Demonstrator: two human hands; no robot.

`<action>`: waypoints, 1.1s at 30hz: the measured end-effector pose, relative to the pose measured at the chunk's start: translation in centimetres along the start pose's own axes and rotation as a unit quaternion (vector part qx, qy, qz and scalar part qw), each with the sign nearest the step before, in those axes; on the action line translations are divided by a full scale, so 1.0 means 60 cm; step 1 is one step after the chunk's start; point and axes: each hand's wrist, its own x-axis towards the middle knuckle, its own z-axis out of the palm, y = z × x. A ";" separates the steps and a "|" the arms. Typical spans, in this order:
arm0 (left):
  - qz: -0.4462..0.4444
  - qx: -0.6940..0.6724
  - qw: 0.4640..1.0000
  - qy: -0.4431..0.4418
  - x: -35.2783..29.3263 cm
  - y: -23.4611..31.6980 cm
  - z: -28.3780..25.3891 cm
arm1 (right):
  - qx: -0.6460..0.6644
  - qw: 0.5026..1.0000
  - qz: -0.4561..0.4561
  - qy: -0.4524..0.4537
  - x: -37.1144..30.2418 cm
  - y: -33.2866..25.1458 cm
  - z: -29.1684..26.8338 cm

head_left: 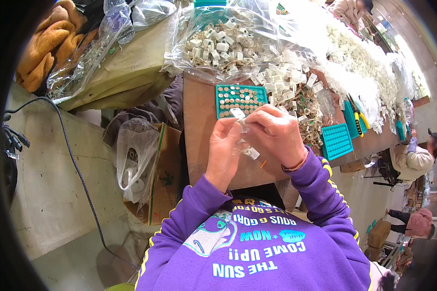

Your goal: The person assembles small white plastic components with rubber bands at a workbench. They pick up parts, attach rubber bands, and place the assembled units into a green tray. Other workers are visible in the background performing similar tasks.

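Small white box-shaped plastic piece at centre frame, between two bare hands

Left hand (222,143): thumb and forefinger together, clamped on the small white box-shaped plastic piece (237,113). Right hand (276,127): fingertips bunched close at the piece's right side; cannot tell whether they grip it or something thin beside it. Piece is pale, glossy and blocky. Below it, between the hands, hangs a second white plastic block (251,153).

Just above the fingers: teal rectangular tray of round silvery discs (240,100). Brown flat tabletop (199,121) shows between the left hand and its left edge; its near edge runs by the forearms. Short orange stick (263,164) lies below the right hand. On the right, a heaped pile of white plastic pieces with wires (289,80) crowds the room, as does a teal dimpled tray (336,141).

Right fingers hide part of the join; detail at the fingertips is too small to read. Bright glare washes out the upper right; dark fisheye rim cuts off the corners.
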 end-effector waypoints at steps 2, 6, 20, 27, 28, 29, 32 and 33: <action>-0.002 -0.001 1.000 0.005 0.000 -0.001 0.001 | -0.023 1.000 -0.008 0.015 -0.001 0.000 0.007; 0.002 -0.015 1.000 0.002 0.000 -0.001 0.003 | -0.065 0.997 -0.028 0.031 -0.001 0.001 0.003; 0.009 0.043 0.999 -0.004 -0.007 0.004 0.011 | -0.027 0.999 0.012 -0.027 0.000 -0.002 -0.005; 0.015 0.047 0.999 -0.006 -0.006 0.005 0.014 | -0.052 0.993 -0.037 -0.102 0.002 -0.004 -0.025; 0.008 0.055 0.998 -0.006 -0.007 0.005 0.015 | -0.053 0.994 -0.025 -0.097 0.001 -0.005 -0.026; 0.006 0.059 0.998 -0.008 -0.007 0.005 0.016 | -0.051 0.994 -0.014 -0.092 0.000 -0.006 -0.027; 0.002 0.064 0.998 -0.008 -0.008 0.007 0.017 | -0.026 0.998 0.033 -0.047 -0.005 -0.012 -0.027; 0.003 0.060 0.998 -0.010 -0.008 0.007 0.017 | -0.013 0.998 0.043 -0.037 -0.006 -0.015 -0.026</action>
